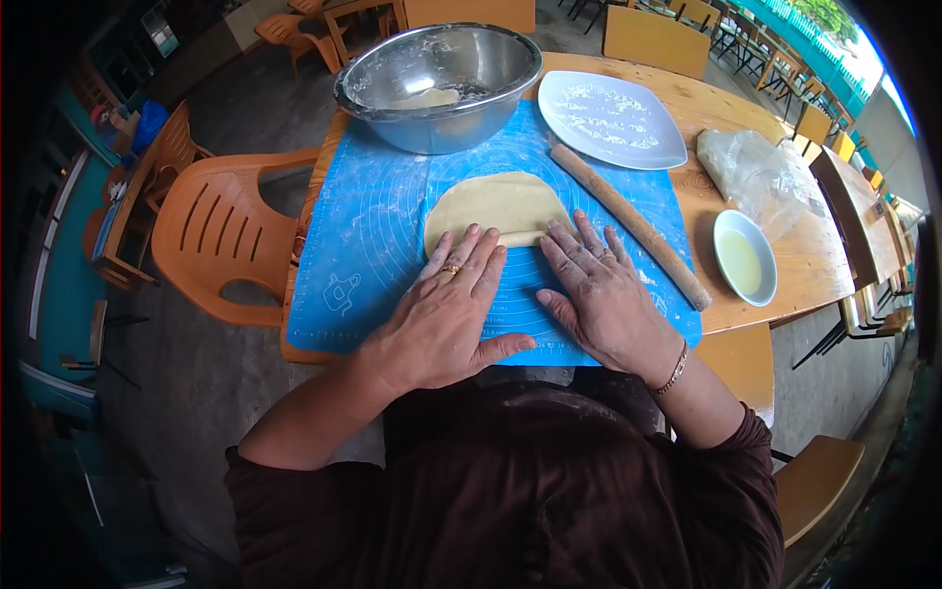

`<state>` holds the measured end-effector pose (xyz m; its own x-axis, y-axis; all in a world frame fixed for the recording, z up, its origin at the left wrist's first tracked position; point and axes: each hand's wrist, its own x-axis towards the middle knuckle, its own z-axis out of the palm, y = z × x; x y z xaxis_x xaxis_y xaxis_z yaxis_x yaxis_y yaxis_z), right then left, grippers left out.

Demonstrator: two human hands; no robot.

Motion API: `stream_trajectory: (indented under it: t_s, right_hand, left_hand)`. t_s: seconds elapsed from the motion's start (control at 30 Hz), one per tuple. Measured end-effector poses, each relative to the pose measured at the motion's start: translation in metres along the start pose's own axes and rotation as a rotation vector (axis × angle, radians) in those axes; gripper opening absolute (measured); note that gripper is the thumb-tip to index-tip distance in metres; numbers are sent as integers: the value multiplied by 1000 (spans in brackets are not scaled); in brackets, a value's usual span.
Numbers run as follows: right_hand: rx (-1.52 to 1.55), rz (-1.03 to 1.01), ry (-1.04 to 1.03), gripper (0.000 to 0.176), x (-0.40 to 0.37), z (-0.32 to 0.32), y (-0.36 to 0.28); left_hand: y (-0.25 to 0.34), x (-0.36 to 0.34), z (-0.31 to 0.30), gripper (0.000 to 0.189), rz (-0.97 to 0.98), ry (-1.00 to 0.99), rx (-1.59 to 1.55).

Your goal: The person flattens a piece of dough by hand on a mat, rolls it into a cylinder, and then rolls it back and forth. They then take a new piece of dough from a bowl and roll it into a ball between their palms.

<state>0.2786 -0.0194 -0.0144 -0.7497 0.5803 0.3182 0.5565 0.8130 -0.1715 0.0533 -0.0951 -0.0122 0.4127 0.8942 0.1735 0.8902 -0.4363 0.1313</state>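
Both hands, left (446,309) and right (605,294), lie flat, fingers spread on the near edge of the dough sheet (496,204), seemingly to roll it evenly. The sheet sits below the steel bowl (439,88) on the blue mat (368,245), probably against sticking.

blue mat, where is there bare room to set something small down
Widest on the mat's left: below the steel bowl, between the mat's left edge and the dough and left hand. Bare wood also lies right of the small bowl, below the plastic bag. It's crowded between dough, right hand and rolling pin.
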Motion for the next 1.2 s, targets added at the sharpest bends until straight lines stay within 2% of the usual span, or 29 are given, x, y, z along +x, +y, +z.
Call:
stream_trajectory:
  t_s: [0.17, 0.33, 0.43, 0.63, 0.73, 0.83, 0.97, 1.07, 1.13, 1.2]
  right_hand:
    - [16, 46, -37, 55, 14, 4, 8]
    - [40, 80, -36, 56, 26, 4, 14]
    - [0, 18, -2, 56, 13, 2, 8]
    - [-12, 25, -14, 55, 13, 6, 8]
    - [18, 90, -37, 55, 28, 8, 15]
    - [-1, 71, -13, 55, 30, 9, 15]
    - [2, -5, 24, 54, 17, 5, 5]
    - [-15, -4, -74, 54, 15, 4, 3]
    - [-16, -3, -20, 54, 23, 9, 9]
    - [-17, 7, -24, 54, 34, 15, 18]
  left_hand:
    - [-17, 14, 2, 91, -17, 10, -27]
    - [-24, 22, -12, 82, -85, -73, -191]
    - [-19, 8, -9, 81, -13, 18, -111]
    - [-17, 8, -1, 78, 7, 35, -58]
    - [-30, 23, -2, 77, -75, 6, -106]
    - [-27, 26, -8, 77, -98, -16, -82]
    - [-20, 18, -3, 78, -29, -1, -35]
    - [-19, 19, 0, 79, -12, -3, -30]
    - [-25, 29, -5, 90, -84, -47, -103]
    - [-30, 39, -7, 91, -111, -55, -114]
